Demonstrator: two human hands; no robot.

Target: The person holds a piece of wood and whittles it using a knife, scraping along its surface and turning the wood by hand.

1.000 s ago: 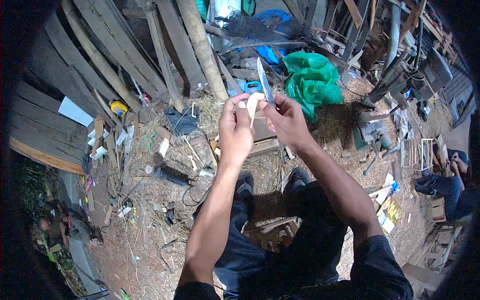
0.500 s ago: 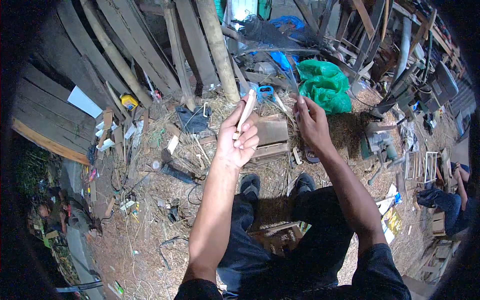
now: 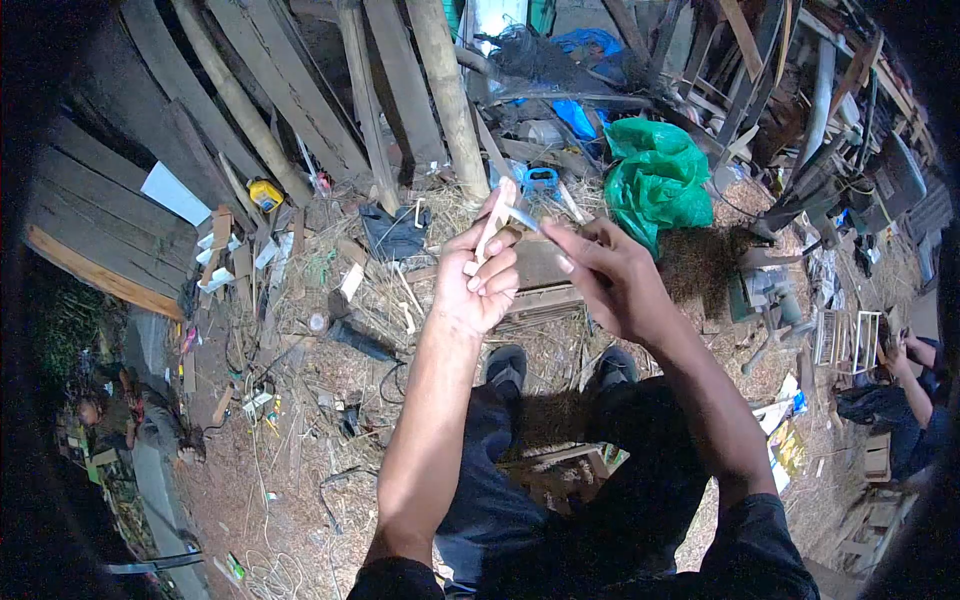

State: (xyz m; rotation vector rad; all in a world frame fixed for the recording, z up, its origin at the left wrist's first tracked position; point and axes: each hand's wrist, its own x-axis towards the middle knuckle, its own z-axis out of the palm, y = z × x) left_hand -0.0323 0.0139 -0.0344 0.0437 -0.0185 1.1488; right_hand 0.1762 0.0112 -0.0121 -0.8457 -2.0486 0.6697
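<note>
My left hand (image 3: 476,285) is closed around a small, pale, slightly curved piece of wood (image 3: 494,222), which points upward out of the fingers. In my right hand (image 3: 625,280) is a knife, its handle hidden by the fingers. The knife blade (image 3: 523,217) reaches left, its tip right at the edge of the wood. Below the hands lies a stack of boards (image 3: 540,300), partly covered by them.
A green plastic bag (image 3: 658,180) lies beyond my right hand. Long planks (image 3: 290,90) lean at the upper left. A bench vise (image 3: 770,300) stands on the right. People sit at the far left and far right. Wood shavings cover the ground.
My right hand has turned and moved a little lower; its knife blade has swung from pointing upward to pointing left against the wood. My left hand has kept its hold.
</note>
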